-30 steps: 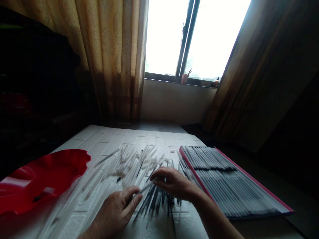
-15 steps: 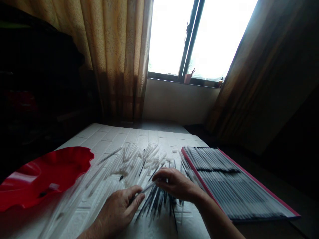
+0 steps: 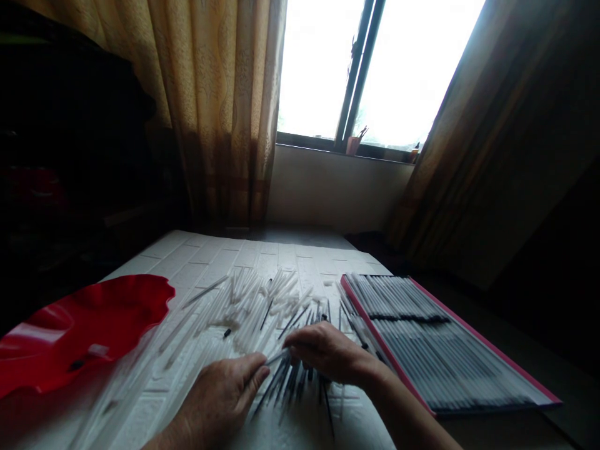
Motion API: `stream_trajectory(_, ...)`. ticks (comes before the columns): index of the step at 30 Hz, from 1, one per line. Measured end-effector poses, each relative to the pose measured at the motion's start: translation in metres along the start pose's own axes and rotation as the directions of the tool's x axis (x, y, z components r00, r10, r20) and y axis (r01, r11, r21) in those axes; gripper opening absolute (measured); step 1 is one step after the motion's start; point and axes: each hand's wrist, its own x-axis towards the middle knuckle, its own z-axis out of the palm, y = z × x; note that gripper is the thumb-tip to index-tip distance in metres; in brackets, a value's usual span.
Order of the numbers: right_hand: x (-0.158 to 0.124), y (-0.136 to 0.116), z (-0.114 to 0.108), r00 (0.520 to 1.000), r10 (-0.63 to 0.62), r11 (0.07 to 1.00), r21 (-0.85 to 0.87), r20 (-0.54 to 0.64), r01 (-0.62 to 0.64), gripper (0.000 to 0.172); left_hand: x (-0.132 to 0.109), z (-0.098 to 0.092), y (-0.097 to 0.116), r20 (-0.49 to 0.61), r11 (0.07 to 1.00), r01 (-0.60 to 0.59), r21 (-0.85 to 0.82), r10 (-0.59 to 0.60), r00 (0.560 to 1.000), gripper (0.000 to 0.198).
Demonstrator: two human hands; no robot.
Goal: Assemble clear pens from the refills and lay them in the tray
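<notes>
My left hand (image 3: 232, 384) pinches a thin grey stick (image 3: 277, 358) between thumb and fingers, low in the middle. At the stick's other end is my right hand (image 3: 323, 349), its fingers closed around it and partly hidden. Below and beside my right hand, a fanned pile of dark thin sticks (image 3: 293, 381) lies on the white brick-patterned table surface (image 3: 206, 253). Clear plastic tubes (image 3: 244, 300) are scattered beyond and left of my hands. One small black piece (image 3: 227, 333) rests among them.
A red wavy-edged dish (image 3: 117, 309) stands at the left. On the right is a pink-edged tray (image 3: 384, 350) with two rows of filled tubes. Behind the table are curtains (image 3: 210, 112), a window and a pink cup (image 3: 353, 145) on the sill.
My right hand has moved slightly down and toward my left hand, and less of the stick shows between them. My left hand has barely shifted.
</notes>
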Motion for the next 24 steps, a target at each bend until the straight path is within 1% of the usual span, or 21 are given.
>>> stream_trajectory(3, 0.0006, 0.0027, 0.0031, 1.0, 0.014, 0.998, 0.061, 0.007, -0.015, 0.026, -0.0001, 0.0033, -0.0037, 0.008, 0.999, -0.006, 0.045, 0.006, 1.0, 0.032)
stream_trajectory(7, 0.0014, 0.0062, 0.0053, 0.999, 0.036, 0.994, 0.101, -0.001, -0.036, 0.025, 0.0008, 0.0049, -0.0062, 0.011, 0.998, -0.024, 0.06, 0.023, 1.0, 0.033)
stream_trajectory(10, 0.0019, 0.0083, 0.0064, 1.0, 0.007, 0.993, 0.117, 0.018, -0.01, 0.024, 0.0008, 0.0035, -0.0044, 0.021, 0.996, -0.045, 0.081, 0.044, 0.999, 0.034)
stream_trajectory(13, 0.0024, 0.01, 0.0075, 1.0, -0.017, 0.992, 0.126, 0.024, 0.014, 0.024, 0.0006, 0.0019, -0.0012, 0.037, 0.993, -0.034, 0.11, 0.03, 0.999, 0.035)
stream_trajectory(19, 0.0041, 0.0058, 0.0059, 0.999, 0.038, 0.983, 0.182, 0.016, -0.04, 0.018, 0.0049, 0.0006, 0.0034, 0.045, 0.991, -0.021, 0.133, 0.016, 0.999, 0.035)
stream_trajectory(24, 0.0048, 0.001, -0.002, 0.994, 0.101, 0.947, 0.31, -0.038, -0.085, 0.017, 0.0056, -0.0002, -0.0008, -0.03, 0.994, -0.066, 0.091, 0.069, 0.997, 0.037)
